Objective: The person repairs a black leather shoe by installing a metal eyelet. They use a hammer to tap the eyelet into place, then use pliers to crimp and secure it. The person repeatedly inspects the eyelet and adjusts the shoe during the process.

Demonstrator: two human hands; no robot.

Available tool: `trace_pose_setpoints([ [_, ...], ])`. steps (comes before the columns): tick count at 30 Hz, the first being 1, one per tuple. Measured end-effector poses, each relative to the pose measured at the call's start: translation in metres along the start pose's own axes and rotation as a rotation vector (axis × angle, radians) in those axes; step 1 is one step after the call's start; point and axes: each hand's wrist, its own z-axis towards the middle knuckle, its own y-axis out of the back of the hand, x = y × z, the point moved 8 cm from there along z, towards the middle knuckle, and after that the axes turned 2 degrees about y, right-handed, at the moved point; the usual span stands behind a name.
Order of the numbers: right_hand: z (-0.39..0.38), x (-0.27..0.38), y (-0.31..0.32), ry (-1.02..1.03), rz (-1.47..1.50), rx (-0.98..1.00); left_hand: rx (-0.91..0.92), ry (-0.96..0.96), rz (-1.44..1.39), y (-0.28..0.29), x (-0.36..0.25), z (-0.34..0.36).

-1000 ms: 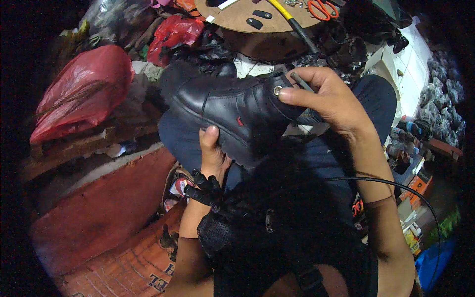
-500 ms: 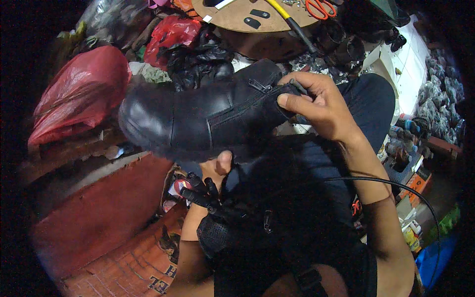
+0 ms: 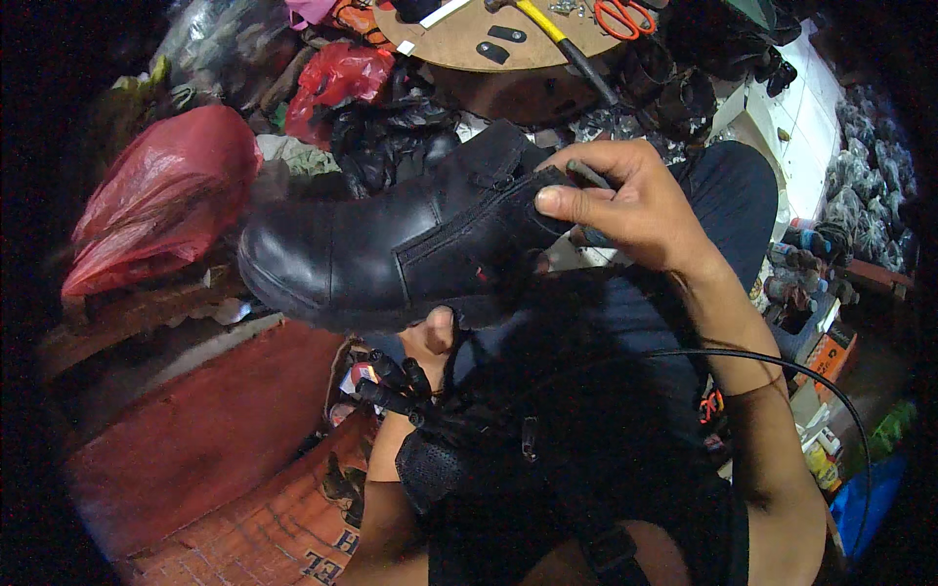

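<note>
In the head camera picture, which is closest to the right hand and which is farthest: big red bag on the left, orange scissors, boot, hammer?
1. Boot: its top is in the right hand.
2. Hammer: above the hand, handle poking past the round table.
3. Orange scissors: higher up, on the table.
4. Big red bag: far left.

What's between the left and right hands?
In the head view, the black boot lies between them: the right hand at its top, the left hand under its sole.
</note>
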Motion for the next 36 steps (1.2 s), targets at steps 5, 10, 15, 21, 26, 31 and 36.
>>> trace_pose_setpoints([
  [5,-0.02,0.052,-0.009,0.727,-0.721,-0.126,0.006,-0.011,-0.039,-0.007,-0.006,0.014],
  [10,-0.047,0.061,-0.02,0.989,-0.986,-0.18,0.017,-0.004,-0.098,-0.011,-0.013,0.025],
  [15,-0.065,0.068,-0.022,1.078,-1.11,-0.143,0.025,-0.002,-0.109,-0.012,-0.017,0.028],
  [21,-0.07,0.073,-0.026,1.247,-1.082,-0.143,0.035,-0.005,-0.111,-0.011,-0.02,0.028],
  [26,-0.069,0.07,-0.028,1.24,-1.095,-0.159,0.034,-0.007,-0.109,-0.01,-0.021,0.028],
  [31,-0.069,0.071,-0.028,1.264,-1.076,-0.155,0.029,-0.011,-0.088,-0.01,-0.022,0.028],
  [36,-0.055,0.071,-0.02,1.005,-1.045,-0.11,0.027,-0.014,-0.057,-0.009,-0.022,0.024],
])
